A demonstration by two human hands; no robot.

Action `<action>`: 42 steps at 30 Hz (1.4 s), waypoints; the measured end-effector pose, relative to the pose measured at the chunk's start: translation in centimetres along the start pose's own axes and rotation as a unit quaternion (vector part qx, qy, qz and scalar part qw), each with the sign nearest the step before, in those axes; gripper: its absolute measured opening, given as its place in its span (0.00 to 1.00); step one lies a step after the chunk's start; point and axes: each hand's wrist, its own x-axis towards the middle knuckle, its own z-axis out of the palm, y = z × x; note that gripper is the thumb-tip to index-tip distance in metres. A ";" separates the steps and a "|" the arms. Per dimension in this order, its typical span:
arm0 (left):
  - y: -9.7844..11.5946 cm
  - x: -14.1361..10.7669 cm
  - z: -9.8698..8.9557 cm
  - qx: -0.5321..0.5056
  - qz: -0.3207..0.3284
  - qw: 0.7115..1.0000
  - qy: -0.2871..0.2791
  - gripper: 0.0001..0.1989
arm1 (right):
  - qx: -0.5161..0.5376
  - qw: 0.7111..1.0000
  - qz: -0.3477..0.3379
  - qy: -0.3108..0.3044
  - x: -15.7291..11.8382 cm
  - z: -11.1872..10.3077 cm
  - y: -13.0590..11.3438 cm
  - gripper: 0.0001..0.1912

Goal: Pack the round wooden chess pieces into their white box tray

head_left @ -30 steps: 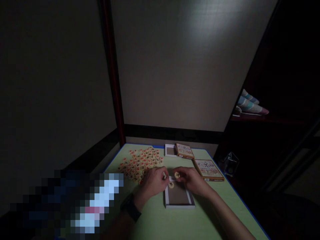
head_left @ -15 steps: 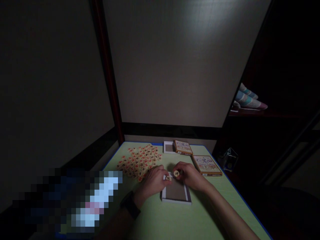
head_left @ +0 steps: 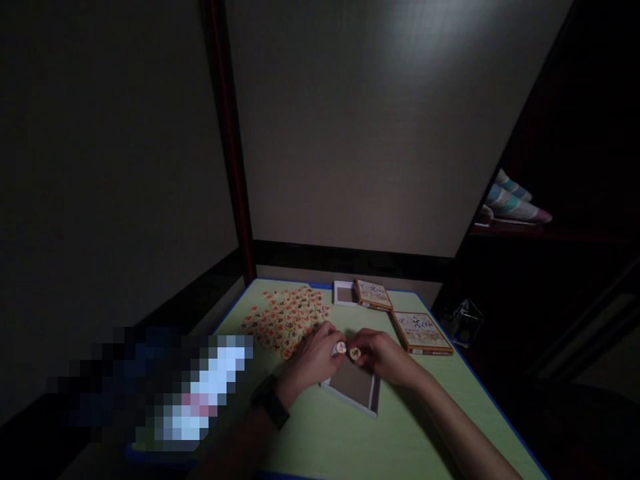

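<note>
My left hand (head_left: pixel 319 353), with a dark watch on its wrist, pinches a round Chinese chess piece (head_left: pixel 341 348) with its marked face showing. Close beside it, my right hand (head_left: pixel 377 353) grips a second Chinese chess piece (head_left: pixel 355 353). Both pieces are held above the far end of a shallow white-edged box tray (head_left: pixel 350 403) with a brown bottom. The hands cover the tray's far edge. To the left of the tray spreads a heap of round chess pieces (head_left: pixel 287 317) with red and black characters.
A printed box lid (head_left: pixel 421 332) lies to the right. Behind, another lid (head_left: pixel 373 294) leans on a second white-edged tray (head_left: pixel 338 293). The green table (head_left: pixel 320 450) has a blue edge and stands by a wall panel (head_left: pixel 350 133). A pixelated bright patch covers the left side.
The view has swung slightly left. The tray has turned a little on the table, and the piece in my left hand has risen and tilted. Both hands keep their pieces.
</note>
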 end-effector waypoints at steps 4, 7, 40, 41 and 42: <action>0.2 0.2 -0.1 -0.002 0.012 1.000 -0.007 0.11 | -0.005 1.000 0.012 -0.025 -0.1 -0.1 0.1 0.18; 0.3 0.3 -0.2 0.013 0.001 1.000 -0.025 0.10 | -0.009 0.999 0.011 -0.029 -0.1 0.0 0.4 0.18; 0.1 0.8 0.4 -0.004 -0.034 0.999 -0.023 0.07 | -0.066 0.997 0.017 -0.041 -0.5 -0.4 -0.7 0.18; 0.1 0.8 0.4 -0.001 -0.033 0.999 -0.019 0.08 | -0.064 0.997 0.017 -0.041 -0.5 -0.5 -0.8 0.17; 0.1 0.7 0.5 0.001 -0.033 0.999 -0.015 0.08 | -0.063 0.997 0.017 -0.039 -0.5 -0.5 -0.8 0.17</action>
